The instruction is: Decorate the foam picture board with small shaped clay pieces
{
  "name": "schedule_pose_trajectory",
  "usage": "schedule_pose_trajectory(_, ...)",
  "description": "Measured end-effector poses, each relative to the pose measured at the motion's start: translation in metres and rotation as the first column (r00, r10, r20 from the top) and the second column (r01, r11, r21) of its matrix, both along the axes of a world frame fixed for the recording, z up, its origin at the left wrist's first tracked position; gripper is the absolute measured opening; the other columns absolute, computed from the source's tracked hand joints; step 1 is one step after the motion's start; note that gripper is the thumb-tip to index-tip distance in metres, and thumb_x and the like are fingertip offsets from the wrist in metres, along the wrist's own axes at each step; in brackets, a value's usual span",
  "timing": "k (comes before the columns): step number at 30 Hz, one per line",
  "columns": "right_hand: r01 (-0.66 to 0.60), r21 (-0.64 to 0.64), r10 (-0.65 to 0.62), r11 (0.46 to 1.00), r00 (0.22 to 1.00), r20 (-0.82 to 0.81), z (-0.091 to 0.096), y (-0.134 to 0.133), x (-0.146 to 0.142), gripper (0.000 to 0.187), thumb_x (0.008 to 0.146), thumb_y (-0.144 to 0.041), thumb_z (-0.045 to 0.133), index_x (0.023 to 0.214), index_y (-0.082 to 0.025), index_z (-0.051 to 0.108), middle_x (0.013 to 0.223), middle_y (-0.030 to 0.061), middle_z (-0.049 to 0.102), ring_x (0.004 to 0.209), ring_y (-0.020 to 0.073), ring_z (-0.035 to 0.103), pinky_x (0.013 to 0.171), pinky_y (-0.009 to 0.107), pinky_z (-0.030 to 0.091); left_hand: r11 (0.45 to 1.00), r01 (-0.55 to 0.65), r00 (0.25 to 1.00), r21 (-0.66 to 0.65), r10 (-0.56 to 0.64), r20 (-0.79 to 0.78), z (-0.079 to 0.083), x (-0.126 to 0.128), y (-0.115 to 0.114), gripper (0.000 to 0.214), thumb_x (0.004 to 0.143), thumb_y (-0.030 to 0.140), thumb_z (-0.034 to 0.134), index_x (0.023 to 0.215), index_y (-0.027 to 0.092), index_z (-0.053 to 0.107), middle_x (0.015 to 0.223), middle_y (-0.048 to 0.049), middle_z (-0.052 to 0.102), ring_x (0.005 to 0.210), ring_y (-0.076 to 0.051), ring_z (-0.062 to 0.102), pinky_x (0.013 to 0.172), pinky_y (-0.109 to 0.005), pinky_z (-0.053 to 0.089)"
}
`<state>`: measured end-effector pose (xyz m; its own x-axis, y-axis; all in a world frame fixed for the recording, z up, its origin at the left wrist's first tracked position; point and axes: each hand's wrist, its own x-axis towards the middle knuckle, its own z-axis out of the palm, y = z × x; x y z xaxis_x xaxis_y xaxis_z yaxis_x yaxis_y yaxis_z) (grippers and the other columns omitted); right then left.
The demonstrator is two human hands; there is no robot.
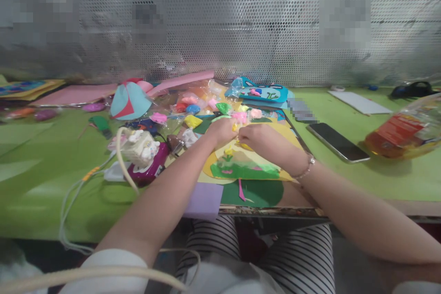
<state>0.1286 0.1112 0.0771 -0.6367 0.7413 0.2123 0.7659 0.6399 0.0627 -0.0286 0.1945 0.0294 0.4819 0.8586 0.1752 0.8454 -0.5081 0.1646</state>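
Meeting over the yellow sheet [262,158], the two hands work close together near its upper edge. The left hand [225,131] reaches in with its fingers bent, beside a small yellow lump [235,127] and just below a pink lump [240,116]; whether it pinches either, I cannot tell. The right hand [257,137] is curled with its knuckles up, its fingertips hidden, so its grip cannot be told either. Lower on the sheet, which lies in front of the person, a green strip [248,172] runs along the bottom, with a yellow flower-like shape [229,150] above it. A lilac paper [205,200] lies at the table edge, under the left forearm. Left of that arm sits a purple case [146,172]; right of the sheet lie a smartphone [338,142] and a bottle [399,133] of amber liquid.
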Motion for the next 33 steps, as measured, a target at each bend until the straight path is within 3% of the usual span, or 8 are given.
schedule_pose_trajectory(3,0.045,0.013,-0.044,0.999,0.997,-0.061,0.003,-0.002,-0.001,0.012,0.086,-0.016,0.052,0.076,-0.015,0.058,0.074,0.0043,0.062,0.06,0.0119,0.048,0.053,0.026,0.028,1.0,0.011,1.0,0.003,-0.011,0.023,-0.001,-0.001,0.0,0.034,0.075,0.036,0.05,0.103,0.02,0.061,0.105,-0.0092,0.068,0.095,-0.026,0.062,0.071,-0.03,0.044)
schedule_pose_trajectory(6,0.044,0.001,-0.044,0.999,0.999,-0.025,0.004,-0.003,-0.001,0.016,0.087,-0.018,0.053,0.074,-0.014,0.061,0.077,0.0066,0.064,0.063,0.0139,0.052,0.055,0.027,0.031,1.0,-0.011,1.0,-0.003,0.011,0.012,0.001,-0.001,-0.001,0.033,0.074,0.035,0.051,0.102,0.02,0.061,0.103,-0.0096,0.068,0.094,-0.026,0.062,0.071,-0.03,0.044)
schedule_pose_trajectory(10,-0.075,-0.058,0.077,0.995,0.997,0.026,0.002,-0.002,0.0,0.021,0.089,-0.012,0.048,0.083,-0.014,0.068,0.087,0.0093,0.068,0.078,0.0174,0.06,0.067,0.027,0.041,1.0,-0.028,1.0,-0.007,0.028,0.003,0.002,0.0,-0.002,0.032,0.073,0.036,0.052,0.099,0.019,0.062,0.1,-0.0104,0.068,0.092,-0.026,0.063,0.069,-0.03,0.044)
schedule_pose_trajectory(14,-0.145,-0.014,0.144,0.989,0.989,-0.02,0.0,-0.001,0.003,0.028,0.085,-0.001,0.047,0.095,-0.015,0.068,0.093,0.0088,0.069,0.085,0.0166,0.062,0.073,0.026,0.044,1.0,0.013,1.0,-0.015,-0.013,0.007,0.003,0.0,-0.001,0.033,0.072,0.038,0.054,0.097,0.019,0.062,0.097,-0.0097,0.069,0.089,-0.026,0.064,0.068,-0.029,0.044)
schedule_pose_trajectory(25,-0.032,-0.015,0.028,0.999,0.98,-0.196,-0.002,0.0,0.001,0.022,0.083,-0.012,0.053,0.097,-0.02,0.069,0.091,0.004,0.07,0.077,0.0159,0.062,0.063,0.025,0.041,0.997,0.072,0.996,0.027,-0.073,0.05,-0.003,-0.005,0.001,0.032,0.075,0.04,0.047,0.092,0.017,0.06,0.095,-0.0105,0.067,0.088,-0.025,0.063,0.071,-0.031,0.044)
schedule_pose_trajectory(33,-0.061,-0.008,0.061,0.998,0.996,-0.069,-0.007,0.003,0.003,0.037,0.083,-0.002,0.044,0.112,-0.018,0.063,0.091,0.0065,0.072,0.073,0.0155,0.063,0.06,0.025,0.039,0.997,0.056,0.997,-0.044,-0.053,0.061,-0.002,-0.002,0.005,0.032,0.074,0.045,0.048,0.086,0.019,0.062,0.09,-0.0062,0.068,0.083,-0.023,0.062,0.068,-0.029,0.043)
